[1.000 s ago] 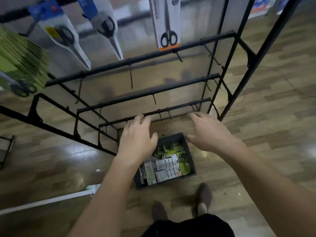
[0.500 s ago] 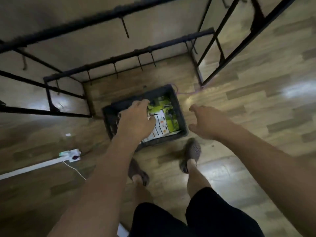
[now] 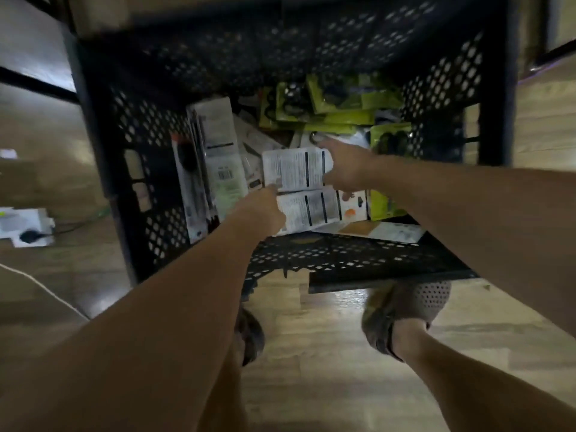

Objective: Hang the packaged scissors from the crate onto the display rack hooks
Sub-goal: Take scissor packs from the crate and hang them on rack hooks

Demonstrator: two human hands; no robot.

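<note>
The black perforated crate [image 3: 140, 169] fills the upper half of the head view, seen from close above. Inside lie several packaged scissors: white packs in the middle and left, green packs [image 3: 339, 104] at the back right. My right hand [image 3: 346, 169] grips the right end of the upper white pack [image 3: 293, 169]. My left hand [image 3: 261, 210] holds the left end of the lower white pack [image 3: 308, 210], its fingertips at the seam between the two packs. More white packs [image 3: 218, 151] lean against the crate's left wall.
A white power strip [image 3: 28, 227] with a plug and a white cable [image 3: 40, 288] lies on the wooden floor to the left. My sandalled feet [image 3: 405, 310] stand right at the crate's near wall. Black rack bars [image 3: 34, 84] cross the top left.
I have bent down from the rack to the crate. Both hands dropped from above it into it and closed on the two white packs; the rack hooks have left the view.
</note>
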